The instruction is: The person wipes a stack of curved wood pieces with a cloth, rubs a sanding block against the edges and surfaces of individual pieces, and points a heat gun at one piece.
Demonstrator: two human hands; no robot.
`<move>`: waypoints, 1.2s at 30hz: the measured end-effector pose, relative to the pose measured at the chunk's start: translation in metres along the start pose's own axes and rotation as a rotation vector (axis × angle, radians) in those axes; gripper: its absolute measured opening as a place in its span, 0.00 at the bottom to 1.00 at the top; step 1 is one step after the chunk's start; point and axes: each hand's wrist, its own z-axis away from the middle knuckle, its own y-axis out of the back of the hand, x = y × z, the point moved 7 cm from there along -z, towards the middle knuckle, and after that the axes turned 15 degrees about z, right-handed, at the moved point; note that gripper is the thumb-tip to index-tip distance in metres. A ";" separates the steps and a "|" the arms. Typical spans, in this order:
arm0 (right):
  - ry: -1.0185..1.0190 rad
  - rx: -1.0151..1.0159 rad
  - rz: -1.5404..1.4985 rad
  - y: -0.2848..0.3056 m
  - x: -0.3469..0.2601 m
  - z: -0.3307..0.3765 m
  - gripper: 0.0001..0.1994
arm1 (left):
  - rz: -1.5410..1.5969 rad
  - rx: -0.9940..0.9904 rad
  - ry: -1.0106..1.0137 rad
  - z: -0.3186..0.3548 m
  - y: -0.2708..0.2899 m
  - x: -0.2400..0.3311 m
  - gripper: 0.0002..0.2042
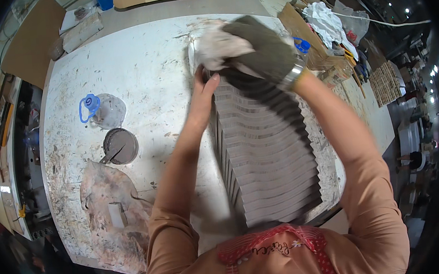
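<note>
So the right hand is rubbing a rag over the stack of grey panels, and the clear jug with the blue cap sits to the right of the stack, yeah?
Not quite. The head view shows the jug to the left of the stack, not the right. The right hand does press a rag on the stack's far end.

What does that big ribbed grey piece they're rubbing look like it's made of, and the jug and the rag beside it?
The ribbed grey piece looks like wood or board with a matte grey coat: stepped curved slats, no shine; I can't be sure. The jug looks like clear plastic with a blue handle. The stained rag is limp, creased cloth. The right hand wears a dark fabric glove.
</note>
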 end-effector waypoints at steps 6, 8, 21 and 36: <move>0.171 -0.495 0.223 -0.069 0.022 0.005 0.16 | 0.004 0.071 0.001 0.011 0.001 0.005 0.34; 0.140 -0.701 0.474 -0.053 0.036 0.008 0.15 | 0.011 0.098 0.010 0.011 0.004 0.006 0.35; 0.148 -0.632 0.267 -0.078 0.064 -0.003 0.18 | -0.085 0.148 0.050 0.007 0.000 0.021 0.30; 0.073 -0.580 0.436 -0.075 0.043 -0.021 0.10 | 0.021 0.207 -0.002 0.004 0.014 -0.001 0.26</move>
